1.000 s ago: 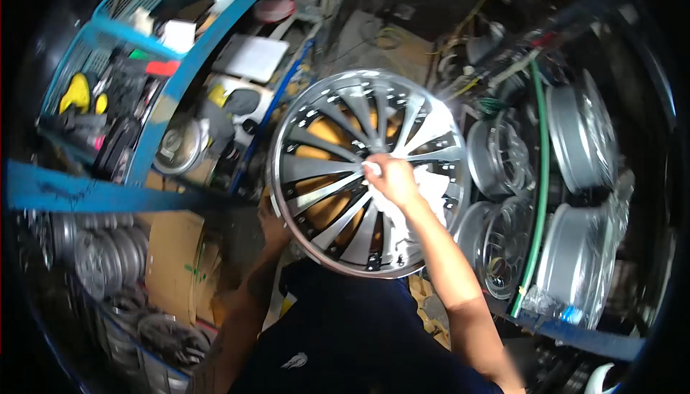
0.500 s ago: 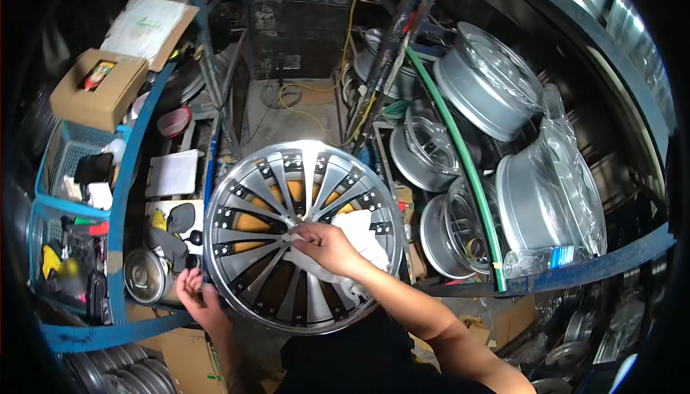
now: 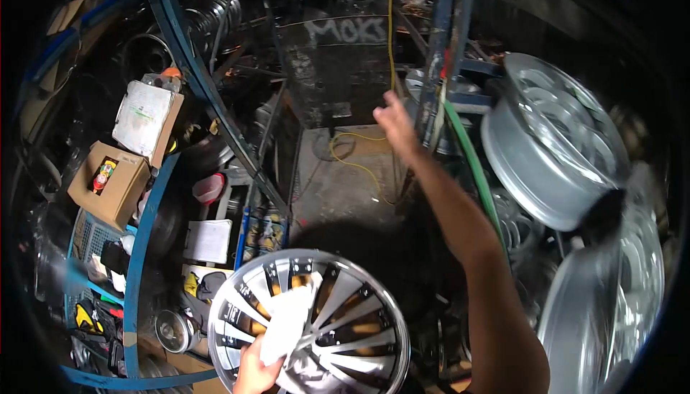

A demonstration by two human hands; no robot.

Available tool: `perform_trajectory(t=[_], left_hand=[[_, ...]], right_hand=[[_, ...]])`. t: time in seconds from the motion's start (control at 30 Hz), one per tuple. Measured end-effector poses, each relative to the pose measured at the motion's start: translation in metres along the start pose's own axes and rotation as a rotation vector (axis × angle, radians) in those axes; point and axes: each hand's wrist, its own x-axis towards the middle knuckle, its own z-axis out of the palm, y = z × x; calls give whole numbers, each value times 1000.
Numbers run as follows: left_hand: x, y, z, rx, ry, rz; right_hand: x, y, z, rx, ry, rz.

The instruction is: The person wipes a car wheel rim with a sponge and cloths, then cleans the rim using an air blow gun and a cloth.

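A multi-spoke alloy wheel [image 3: 338,308] with polished silver spokes and black sections lies face up in front of me at the bottom of the view. My left hand [image 3: 257,371] grips a white cloth [image 3: 287,322], which drapes over the left spokes and part of the centre. My right hand [image 3: 397,126] is stretched far forward, above and beyond the wheel, slightly blurred, with fingers apart. Right by its fingertips hangs a yellow cord [image 3: 392,42], overlapping the hand in this view.
On the left, a blue-framed shelf [image 3: 136,272] carries a cardboard box [image 3: 111,185], baskets and tools. Large silver rims [image 3: 535,171] crowd the right rack behind a green bar [image 3: 471,167]. The yellow cord trails onto the floor [image 3: 323,207] ahead, before a dark panel marked in chalk.
My right hand has left the wheel's centre and reached forward and up. My left hand has come from beside the wheel onto the cloth. The view has tilted up, so the wheel sits lower.
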Motion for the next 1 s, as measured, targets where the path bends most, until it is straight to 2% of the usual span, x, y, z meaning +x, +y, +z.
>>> perform_trajectory(t=[0.07, 0.1, 0.13, 0.2, 0.23, 0.27, 0.3, 0.33, 0.37, 0.47, 0.57, 0.6, 0.63, 0.7, 0.77, 0.83, 0.9, 0.93, 0.97, 1.0], left_hand=[[-12, -6, 7, 39, 92, -91], [-21, -2, 1, 51, -28, -199], [-31, -2, 4, 31, 13, -260], [-56, -13, 16, -40, 204, -368], [-71, -22, 21, -84, 324, -407], [-88, -34, 30, -134, 462, -445], [-110, -46, 38, -184, 607, -475], [-138, -60, 45, -231, 749, -490], [-167, -71, 55, -267, 889, -492], [-253, -85, 80, -336, 1206, -448], [-298, -90, 88, -436, 1334, -632], [-291, -81, 90, -405, 1391, -604], [-278, -65, 83, -416, 1324, -620], [-259, -45, 72, -427, 1241, -629], [-252, -38, 69, -424, 1208, -622], [-227, -21, 60, -463, 1214, -591], [-205, -3, 47, -508, 1157, -524], [-182, 16, 36, -425, 1214, -477], [-189, 20, 20, -411, 1199, -475], [-195, 22, -4, -392, 1168, -471]], right_hand=[[101, 82, -37, -844, 285, -253], [126, 80, -51, -878, 349, -199], [148, 73, -63, -905, 411, -143], [207, 77, -94, -914, 681, -114], [210, 57, -99, -908, 837, 7], [219, 40, -112, -815, 804, 272], [215, 27, -108, -755, 925, 432], [216, 24, -116, -540, 887, 607], [233, 48, -132, -511, 850, 658], [280, 122, -192, -581, 752, 599], [331, 187, -254, -665, 689, 555], [344, 204, -273, -692, 669, 541], [355, 220, -289, -714, 658, 512], [368, 233, -303, -706, 697, 324], [371, 221, -289, -705, 806, -95], [356, 162, -249, -776, 993, -323], [357, 105, -209, -1186, 1131, -291], [334, 58, -171, -1292, 1143, -354], [318, 28, -138, -1186, 1049, -598], [285, -9, -105, -1009, 866, -854]])
